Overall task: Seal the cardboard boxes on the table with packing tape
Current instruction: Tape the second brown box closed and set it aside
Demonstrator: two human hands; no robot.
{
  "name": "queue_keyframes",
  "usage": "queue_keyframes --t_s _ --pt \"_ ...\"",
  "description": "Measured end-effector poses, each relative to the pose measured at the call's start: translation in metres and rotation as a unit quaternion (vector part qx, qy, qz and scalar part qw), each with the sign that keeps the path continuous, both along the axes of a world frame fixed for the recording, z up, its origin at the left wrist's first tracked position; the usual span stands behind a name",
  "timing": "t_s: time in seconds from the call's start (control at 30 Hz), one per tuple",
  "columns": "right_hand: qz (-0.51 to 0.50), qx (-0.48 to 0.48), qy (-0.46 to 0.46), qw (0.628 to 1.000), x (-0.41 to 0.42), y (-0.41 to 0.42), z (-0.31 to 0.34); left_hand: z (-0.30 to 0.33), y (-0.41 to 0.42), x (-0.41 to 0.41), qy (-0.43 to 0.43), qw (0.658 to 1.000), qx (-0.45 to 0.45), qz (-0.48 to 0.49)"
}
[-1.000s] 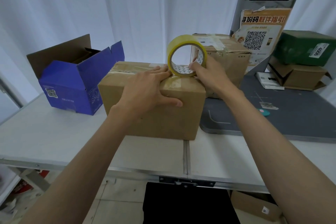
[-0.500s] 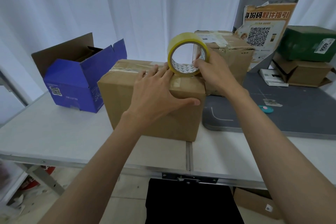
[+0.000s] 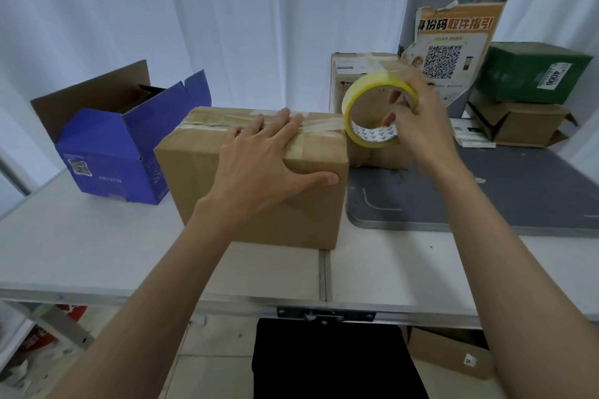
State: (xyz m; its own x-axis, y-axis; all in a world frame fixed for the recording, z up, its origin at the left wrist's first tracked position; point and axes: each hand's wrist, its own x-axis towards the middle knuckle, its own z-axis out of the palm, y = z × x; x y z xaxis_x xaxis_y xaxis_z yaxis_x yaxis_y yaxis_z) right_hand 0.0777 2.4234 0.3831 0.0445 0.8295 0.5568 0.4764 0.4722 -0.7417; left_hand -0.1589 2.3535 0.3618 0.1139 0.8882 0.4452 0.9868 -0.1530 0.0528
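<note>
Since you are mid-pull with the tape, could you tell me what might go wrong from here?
The stretch of tape hangs free between the brown box and the tape roll, so it could twist or crease. The left hand only presses flat, so the box might slide. The right hand has no cutter in view, so the tear may be ragged.

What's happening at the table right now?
A person is taping a brown cardboard box on the white table. The left hand presses flat on the box top, fingers on the tape, thumb down the front face. The right hand holds the yellow packing tape roll just past the box's right edge, with a clear strip stretched from the roll to the top. An open blue box sits to the left.
</note>
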Motion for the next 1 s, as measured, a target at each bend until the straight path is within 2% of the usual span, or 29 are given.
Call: queue_keyframes --t_s 0.23,0.67,0.83,1.0 --pt "-0.002 0.035 0.027 0.999 -0.003 -0.001 -0.01 0.006 0.002 -0.001 0.036 0.999 -0.029 -0.021" --pt "-0.03 0.027 0.064 0.997 -0.001 -0.004 -0.033 0.005 0.001 -0.003 0.035 0.999 -0.032 -0.02" --pt "-0.065 -0.068 0.142 0.985 0.003 -0.01 -0.074 0.005 0.001 -0.002 0.031 0.999 -0.032 -0.018" --pt "-0.064 -0.1 0.271 0.955 -0.024 -0.013 -0.103 0.007 0.001 -0.002 0.034 0.999 -0.036 -0.018"
